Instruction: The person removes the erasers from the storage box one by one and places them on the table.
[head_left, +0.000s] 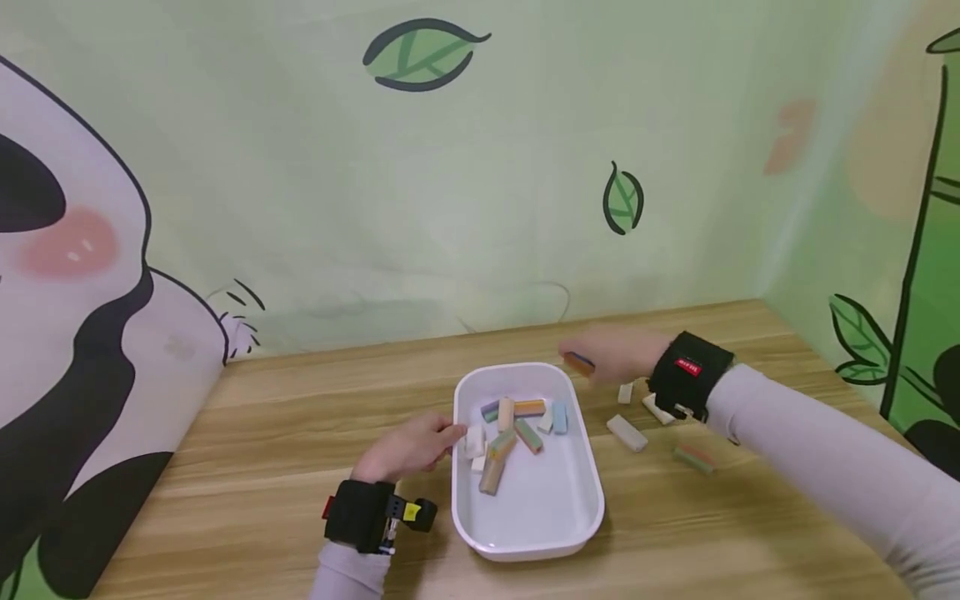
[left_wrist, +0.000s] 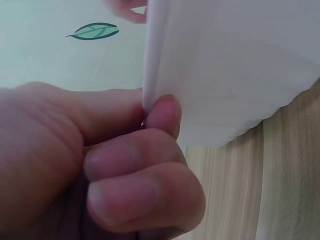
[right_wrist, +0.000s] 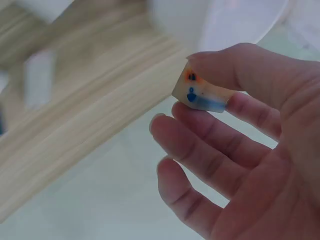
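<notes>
My left hand (head_left: 408, 450) pinches the left rim of a white plastic tray (head_left: 536, 517) between thumb and index finger; the left wrist view shows the other fingers curled below the rim. Inside the tray lie several small blocks, among them a tan block (head_left: 492, 477), a light blue block (head_left: 560, 418) and a green block (head_left: 528, 436). My right hand (head_left: 618, 354) is beyond the tray's far right corner. It pinches a small coloured block (right_wrist: 200, 95) between thumb and fingers, its end marked in orange and blue. The last two fingers are loosely bent.
Right of the tray, loose blocks lie on the wooden table (head_left: 300, 433): a white block (head_left: 627, 433), a green and red block (head_left: 696, 459), and white ones partly behind the right wrist. A backdrop (head_left: 300, 167) with a panda and leaves stands behind the table and at its sides.
</notes>
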